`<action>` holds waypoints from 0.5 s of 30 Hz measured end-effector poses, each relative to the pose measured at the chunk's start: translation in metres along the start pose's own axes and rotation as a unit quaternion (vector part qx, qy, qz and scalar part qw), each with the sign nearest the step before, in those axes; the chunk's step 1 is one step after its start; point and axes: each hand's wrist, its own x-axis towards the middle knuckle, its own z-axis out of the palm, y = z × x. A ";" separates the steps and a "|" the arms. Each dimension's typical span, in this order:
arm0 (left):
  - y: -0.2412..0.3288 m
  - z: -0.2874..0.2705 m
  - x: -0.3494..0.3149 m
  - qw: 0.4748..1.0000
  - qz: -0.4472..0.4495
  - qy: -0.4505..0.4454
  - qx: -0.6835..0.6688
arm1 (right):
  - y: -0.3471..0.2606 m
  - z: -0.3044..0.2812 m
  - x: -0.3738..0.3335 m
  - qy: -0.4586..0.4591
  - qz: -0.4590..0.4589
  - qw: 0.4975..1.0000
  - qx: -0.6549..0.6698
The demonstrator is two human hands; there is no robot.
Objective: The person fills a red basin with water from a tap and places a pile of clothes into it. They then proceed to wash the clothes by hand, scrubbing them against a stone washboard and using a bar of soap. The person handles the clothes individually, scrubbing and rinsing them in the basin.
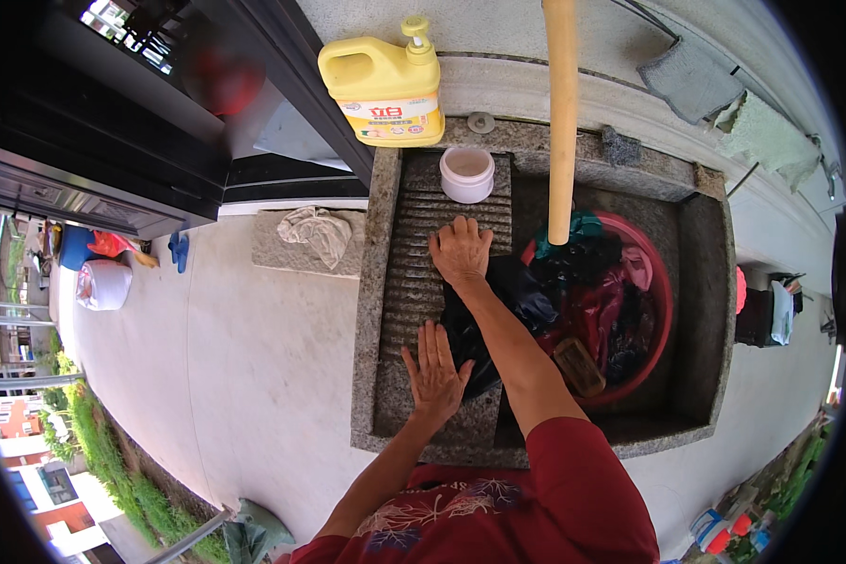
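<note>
My left hand (435, 369) lies flat with its fingers spread on the ridged stone washboard (412, 268), at the left edge of a wet black garment (470, 334). Farther up the board, my right hand (462, 251) rests palm down, fingers apart and slightly bent. The garment runs under my right forearm toward a red basin (665, 310) in the sink's deep part. Dark, teal and maroon wet clothes (606, 301) fill the basin. A brown scrubbing brush or block (579, 368) sits at its near edge; I cannot tell which.
A white round tub (467, 175) stands at the washboard's far end. Behind it, a yellow pump jug (385, 89) is on the ledge. A wooden pole (561, 122) comes down over the basin. A pale rag (316, 235) lies on a stone slab left of the sink (370, 310).
</note>
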 end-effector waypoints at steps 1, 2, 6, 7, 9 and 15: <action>0.000 0.000 0.000 1.000 -0.002 0.005 -0.006 | 0.000 -0.005 0.001 0.012 0.013 1.000 -0.002; 0.000 0.000 0.001 1.000 -0.002 0.011 -0.017 | 0.001 -0.010 0.000 0.024 0.026 0.999 -0.005; -0.007 -0.005 -0.005 0.996 -0.013 -0.052 0.071 | -0.026 -0.088 -0.057 -0.135 -0.109 0.950 0.260; -0.006 -0.009 -0.005 0.988 -0.012 -0.089 0.124 | -0.032 -0.114 -0.074 -0.133 -0.152 0.934 0.296; -0.001 -0.018 -0.006 0.991 -0.020 -0.084 0.102 | -0.028 -0.119 -0.090 -0.181 -0.173 0.920 0.301; 0.004 0.000 0.000 1.000 0.003 -0.004 0.012 | 0.006 -0.013 -0.004 -0.016 -0.001 1.000 0.010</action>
